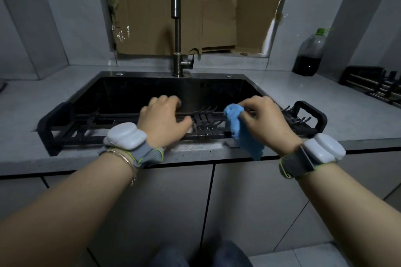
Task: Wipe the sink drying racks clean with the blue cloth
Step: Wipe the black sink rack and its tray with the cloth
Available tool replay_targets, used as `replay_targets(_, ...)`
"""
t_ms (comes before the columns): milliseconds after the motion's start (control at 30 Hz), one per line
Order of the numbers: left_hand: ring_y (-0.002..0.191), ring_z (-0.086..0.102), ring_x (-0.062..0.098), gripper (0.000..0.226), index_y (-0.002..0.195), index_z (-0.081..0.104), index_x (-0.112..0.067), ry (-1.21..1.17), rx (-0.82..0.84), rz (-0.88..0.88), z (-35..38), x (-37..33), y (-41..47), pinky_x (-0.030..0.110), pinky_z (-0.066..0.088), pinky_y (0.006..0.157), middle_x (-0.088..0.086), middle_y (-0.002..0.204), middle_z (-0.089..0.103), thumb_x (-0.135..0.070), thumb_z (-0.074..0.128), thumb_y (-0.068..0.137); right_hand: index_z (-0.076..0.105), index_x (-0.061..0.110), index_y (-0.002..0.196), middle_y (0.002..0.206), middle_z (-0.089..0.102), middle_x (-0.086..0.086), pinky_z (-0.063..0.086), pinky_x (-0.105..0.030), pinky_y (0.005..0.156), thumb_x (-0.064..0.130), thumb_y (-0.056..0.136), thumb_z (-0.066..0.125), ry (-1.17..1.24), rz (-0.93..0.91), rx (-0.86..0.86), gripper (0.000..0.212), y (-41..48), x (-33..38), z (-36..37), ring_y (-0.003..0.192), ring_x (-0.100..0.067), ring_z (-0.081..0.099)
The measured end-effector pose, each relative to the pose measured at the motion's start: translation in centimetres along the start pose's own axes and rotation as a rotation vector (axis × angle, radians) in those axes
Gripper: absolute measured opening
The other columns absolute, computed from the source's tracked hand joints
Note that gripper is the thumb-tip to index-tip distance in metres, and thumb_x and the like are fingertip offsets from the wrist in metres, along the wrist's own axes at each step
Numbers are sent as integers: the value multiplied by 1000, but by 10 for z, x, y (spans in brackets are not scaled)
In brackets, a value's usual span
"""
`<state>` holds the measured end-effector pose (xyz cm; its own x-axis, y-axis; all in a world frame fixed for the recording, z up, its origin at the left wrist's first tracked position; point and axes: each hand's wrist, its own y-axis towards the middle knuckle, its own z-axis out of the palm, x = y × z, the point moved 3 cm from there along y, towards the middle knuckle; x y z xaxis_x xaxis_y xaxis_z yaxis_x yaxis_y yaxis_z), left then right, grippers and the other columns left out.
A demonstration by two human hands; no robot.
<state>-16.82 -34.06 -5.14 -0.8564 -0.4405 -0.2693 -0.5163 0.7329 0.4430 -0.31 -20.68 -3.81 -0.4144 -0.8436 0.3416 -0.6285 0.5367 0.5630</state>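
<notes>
A long black drying rack (pixel 86 130) is lying across the near edge of the sink, in the middle of the frame. It is showing thin bars, little curved prongs and a big loop handle at each end. The left hand (pixel 165 117) is lying on top of it. The blue cloth (pixel 236 125) is sitting all scrunched up on the rack, right of the middle, with the right hand (pixel 263 117) pinching its top while its tail is hanging down over the counter edge. Another black rack (pixel 373 84) is lying flat at the right edge of the frame.

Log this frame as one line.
phase: wiping | right hand: grips blue cloth at drying rack | left hand: rests on drying rack | second rack: untouched
</notes>
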Motion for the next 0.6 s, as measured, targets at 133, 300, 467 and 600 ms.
replay_targets(133, 100, 56, 34, 39, 104, 58, -11, 125, 62, -7, 11, 9, -5, 34, 40, 76, 10, 109, 54, -44, 39, 96, 69, 11, 96, 100, 64, -13, 41, -34, 81, 22, 86, 58, -27, -78, 131, 18, 12, 35, 28, 99, -31, 54)
replay_targets(300, 95, 58, 35, 35, 98, 57, -9, 202, -38, -4, 14, 10, -8, 33, 37, 69, 10, 105, 54, -39, 38, 98, 65, 10, 91, 98, 62, -10, 42, -34, 74, 19, 85, 58, -14, -142, 285, 13, 14, 52, 59, 94, -29, 57)
replay_targets(467, 63, 61, 36, 31, 76, 56, -4, 193, -155, 117, 16, 10, -12, 30, 29, 53, 12, 70, 62, -28, 45, 94, 66, 8, 91, 83, 62, -2, 34, -22, 67, 13, 84, 64, 31, -182, 354, 9, 13, 23, 37, 86, -20, 59)
replay_targets(600, 27, 40, 28, 35, 49, 46, -9, 187, -321, 163, 20, 8, -16, 19, 20, 46, 5, 37, 45, -29, 39, 77, 65, 9, 85, 82, 64, -5, 39, -29, 68, 20, 82, 66, -11, -194, 320, 12, 12, 27, 35, 86, -24, 59)
